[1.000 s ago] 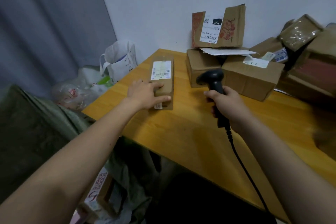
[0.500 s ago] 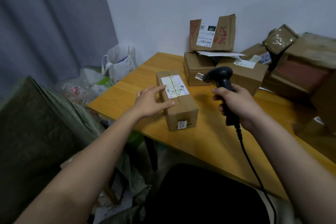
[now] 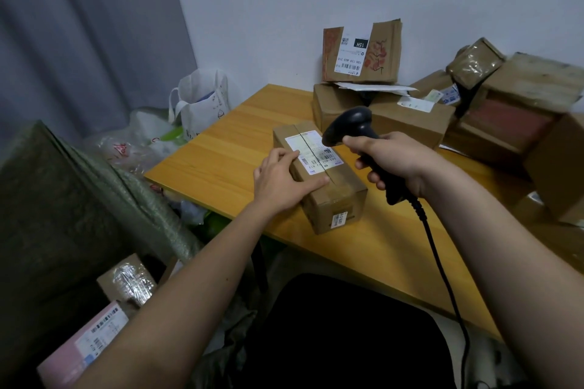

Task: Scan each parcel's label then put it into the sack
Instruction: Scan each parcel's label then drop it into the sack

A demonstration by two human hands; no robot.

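On the rear box, label "ISH" (upside down).

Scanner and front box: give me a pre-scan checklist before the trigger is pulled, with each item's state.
1. Scanner gripped by right hand: ok.
2. Scanner head over the label on the box: ok.
3. Left hand steadies the box, fingers at the label's edge, barcode uncovered: ok.
4. Box flat on the table: ok.
5. Sack open beside the table: ok.
6. Beam on the barcode: cannot tell.
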